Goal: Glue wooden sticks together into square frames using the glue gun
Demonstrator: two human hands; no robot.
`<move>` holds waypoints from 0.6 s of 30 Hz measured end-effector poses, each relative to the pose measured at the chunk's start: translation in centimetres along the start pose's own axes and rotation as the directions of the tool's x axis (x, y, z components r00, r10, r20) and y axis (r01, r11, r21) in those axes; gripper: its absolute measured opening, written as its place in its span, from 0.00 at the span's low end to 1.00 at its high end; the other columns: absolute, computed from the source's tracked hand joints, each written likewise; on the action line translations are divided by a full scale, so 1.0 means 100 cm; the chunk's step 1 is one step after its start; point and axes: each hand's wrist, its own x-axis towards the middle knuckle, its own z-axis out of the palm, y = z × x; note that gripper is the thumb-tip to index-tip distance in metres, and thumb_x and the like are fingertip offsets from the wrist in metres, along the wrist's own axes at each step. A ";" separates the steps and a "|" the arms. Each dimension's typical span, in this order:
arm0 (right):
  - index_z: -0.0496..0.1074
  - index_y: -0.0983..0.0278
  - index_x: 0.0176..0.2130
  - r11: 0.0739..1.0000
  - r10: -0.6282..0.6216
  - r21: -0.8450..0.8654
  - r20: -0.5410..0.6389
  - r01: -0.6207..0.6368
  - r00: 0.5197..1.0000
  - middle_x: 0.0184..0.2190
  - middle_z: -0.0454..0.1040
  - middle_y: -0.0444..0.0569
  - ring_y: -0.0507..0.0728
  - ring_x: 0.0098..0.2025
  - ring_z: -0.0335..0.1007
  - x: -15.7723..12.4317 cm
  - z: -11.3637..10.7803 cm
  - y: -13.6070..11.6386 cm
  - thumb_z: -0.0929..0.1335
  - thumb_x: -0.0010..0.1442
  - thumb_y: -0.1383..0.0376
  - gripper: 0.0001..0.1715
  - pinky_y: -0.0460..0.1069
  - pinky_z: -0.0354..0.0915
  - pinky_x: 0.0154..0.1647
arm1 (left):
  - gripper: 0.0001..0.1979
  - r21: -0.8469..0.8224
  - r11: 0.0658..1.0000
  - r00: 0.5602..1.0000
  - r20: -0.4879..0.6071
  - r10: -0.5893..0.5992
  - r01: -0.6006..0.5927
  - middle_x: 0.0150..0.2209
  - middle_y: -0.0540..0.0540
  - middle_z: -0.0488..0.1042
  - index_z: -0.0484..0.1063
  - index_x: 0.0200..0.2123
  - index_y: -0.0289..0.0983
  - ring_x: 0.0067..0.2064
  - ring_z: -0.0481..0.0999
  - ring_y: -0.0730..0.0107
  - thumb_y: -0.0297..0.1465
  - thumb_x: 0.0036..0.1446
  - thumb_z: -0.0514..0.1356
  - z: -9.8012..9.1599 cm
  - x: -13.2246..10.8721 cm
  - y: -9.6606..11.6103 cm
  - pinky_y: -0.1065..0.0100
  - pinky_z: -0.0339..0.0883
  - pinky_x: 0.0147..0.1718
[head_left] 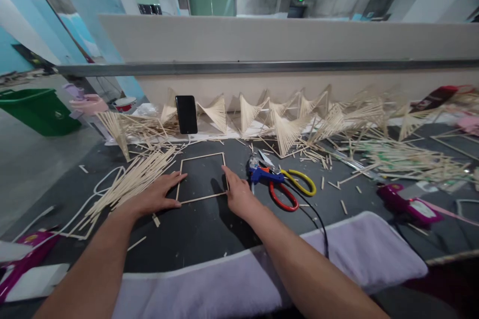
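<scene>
Soft purple cloth [209, 284] lies nearest us, this side of our flat stick square [204, 198]. Our left hand [164, 189] and right hand [239, 193] are half open, touching its sides without a grip, maybe to keep it straight. Loose sticks [130, 179] lie left of the square; a blue glue gun [267, 175] and red-and-yellow cutters [288, 208] crowd its right.

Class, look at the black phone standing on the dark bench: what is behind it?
Behind the phone rises the pale panel; stick models show past the phone's left and right edges. Whatever sits directly behind it is covered, so cannot be told.
</scene>
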 end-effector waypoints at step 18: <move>0.46 0.65 0.63 0.999 0.013 -0.051 -0.004 -0.014 1.000 0.60 0.56 0.56 0.57 0.60 0.52 0.001 0.000 -0.003 0.59 0.51 0.77 0.42 0.55 0.54 0.55 | 0.42 -0.056 0.997 0.998 0.018 0.058 -0.057 0.65 0.43 0.48 0.47 0.64 0.40 0.64 0.50 0.57 0.49 0.50 0.56 -0.002 0.000 -0.010 0.60 0.48 0.60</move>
